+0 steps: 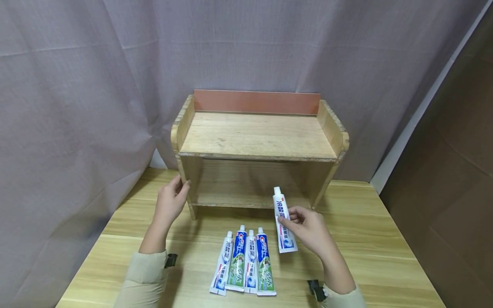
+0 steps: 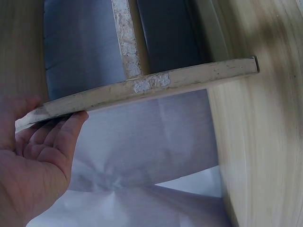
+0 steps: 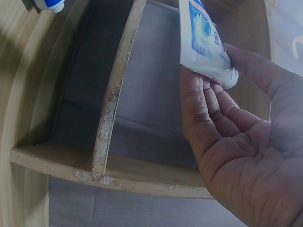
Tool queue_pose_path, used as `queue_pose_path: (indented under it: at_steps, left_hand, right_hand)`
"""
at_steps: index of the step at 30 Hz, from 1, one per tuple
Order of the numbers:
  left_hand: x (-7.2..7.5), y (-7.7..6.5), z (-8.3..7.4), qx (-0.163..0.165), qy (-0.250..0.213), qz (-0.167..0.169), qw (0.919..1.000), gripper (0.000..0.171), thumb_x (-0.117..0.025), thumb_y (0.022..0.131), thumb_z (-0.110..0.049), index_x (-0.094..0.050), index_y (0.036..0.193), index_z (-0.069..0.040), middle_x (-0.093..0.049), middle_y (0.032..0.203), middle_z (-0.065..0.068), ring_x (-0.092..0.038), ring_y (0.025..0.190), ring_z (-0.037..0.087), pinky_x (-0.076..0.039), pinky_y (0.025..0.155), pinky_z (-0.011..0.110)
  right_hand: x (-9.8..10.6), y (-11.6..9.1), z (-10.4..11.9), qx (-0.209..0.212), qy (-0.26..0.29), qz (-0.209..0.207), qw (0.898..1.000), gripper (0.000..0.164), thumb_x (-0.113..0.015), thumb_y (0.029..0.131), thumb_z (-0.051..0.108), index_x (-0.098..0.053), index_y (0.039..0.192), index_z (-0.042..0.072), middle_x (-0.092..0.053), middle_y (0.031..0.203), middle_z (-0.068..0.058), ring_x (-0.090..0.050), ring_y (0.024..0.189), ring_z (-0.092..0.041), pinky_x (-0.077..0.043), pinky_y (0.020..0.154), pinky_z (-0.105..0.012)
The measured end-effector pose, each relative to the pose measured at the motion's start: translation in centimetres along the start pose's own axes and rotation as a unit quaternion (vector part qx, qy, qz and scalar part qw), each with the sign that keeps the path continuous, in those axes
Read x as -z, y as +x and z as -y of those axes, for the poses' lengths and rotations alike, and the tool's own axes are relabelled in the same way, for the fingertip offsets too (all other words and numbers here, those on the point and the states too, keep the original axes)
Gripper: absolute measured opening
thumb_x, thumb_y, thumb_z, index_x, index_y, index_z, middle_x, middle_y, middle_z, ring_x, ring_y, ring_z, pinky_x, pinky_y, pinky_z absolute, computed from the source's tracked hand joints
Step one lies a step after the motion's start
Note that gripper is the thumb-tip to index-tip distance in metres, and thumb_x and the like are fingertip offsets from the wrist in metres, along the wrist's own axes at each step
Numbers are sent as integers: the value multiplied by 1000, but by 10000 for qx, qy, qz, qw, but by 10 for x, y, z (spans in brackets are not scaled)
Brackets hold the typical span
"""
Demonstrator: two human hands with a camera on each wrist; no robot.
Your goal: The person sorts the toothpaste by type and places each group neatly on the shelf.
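My right hand [image 1: 310, 229] pinches a white toothpaste tube [image 1: 284, 224] between thumb and fingers, its cap pointing up toward the shelf. In the right wrist view the same tube [image 3: 203, 42] hangs in front of the shelf's openings. With thumb and fingertips my left hand [image 1: 169, 203] grips the left side panel of a small wooden shelf [image 1: 258, 134]. The left wrist view shows that panel [image 2: 189, 78] between the thumb and the fingers. Several tubes lie side by side on the table: white ones [image 1: 221, 265] alternate with blue-and-green ones [image 1: 265, 263], caps toward the shelf.
The shelf has an upper board, a lower board [image 1: 239, 188] and a reddish back strip [image 1: 256, 102]. It stands at the back of a wood-grain table [image 1: 369, 248]. A grey curtain [image 1: 77, 107] hangs behind and to the left; a brown surface [image 1: 443, 141] rises at the right.
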State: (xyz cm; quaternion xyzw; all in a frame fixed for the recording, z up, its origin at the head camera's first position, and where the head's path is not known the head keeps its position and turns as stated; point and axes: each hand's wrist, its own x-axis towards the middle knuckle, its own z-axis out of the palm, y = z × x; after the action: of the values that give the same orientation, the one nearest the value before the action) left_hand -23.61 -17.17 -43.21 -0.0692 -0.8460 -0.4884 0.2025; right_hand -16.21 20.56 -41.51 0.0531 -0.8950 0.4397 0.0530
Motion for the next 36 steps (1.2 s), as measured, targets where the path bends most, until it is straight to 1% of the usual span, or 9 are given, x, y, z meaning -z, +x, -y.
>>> queue_pose_path:
  at_steps: [10, 14, 20, 27, 36]
  left_hand:
    - [0, 1, -2, 58, 64, -44, 10000, 40, -59, 102, -24, -61, 135, -1, -66, 124, 24, -66, 113, 36, -57, 93, 45]
    - [0, 1, -1, 79, 67, -17, 9999, 40, -59, 103, -25, -60, 136, -2, -66, 125, 23, -66, 113, 35, -57, 93, 45]
    - [1, 0, 0, 93, 99, 18, 9999, 41, -58, 103, -26, -60, 137, -3, -66, 124, 23, -67, 113, 34, -58, 92, 45]
    - [1, 0, 0, 90, 105, -17, 9999, 39, -59, 103, -25, -61, 135, -3, -67, 123, 23, -67, 112, 34, -58, 92, 45]
    - [1, 0, -1, 151, 43, 50, 9999, 41, -58, 103, -26, -60, 136, -3, -66, 125, 23, -66, 114, 34, -58, 93, 44]
  right_hand:
    - [1, 1, -1, 118, 10, 8, 9999, 26, -81, 86, 23, -73, 102, 3, -72, 84, -1, -66, 75, -14, -59, 66, -23]
    - [3, 1, -1, 198, -45, -35, 9998, 26, -81, 86, 24, -74, 102, 4, -72, 84, 0, -66, 76, -14, -59, 67, -23]
    - [5, 2, 0, 190, -48, -11, 9998, 28, -81, 86, 27, -74, 101, 5, -72, 84, 0, -66, 77, -14, -59, 67, -23]
    - [7, 2, 2, 293, -48, -17, 9996, 29, -81, 86, 28, -73, 101, 5, -72, 84, 0, -66, 76, -14, -59, 67, -23]
    - [10, 2, 5, 405, -94, -116, 9991, 26, -82, 86, 24, -73, 101, 4, -72, 84, 0, -66, 76, -14, -59, 66, -23]
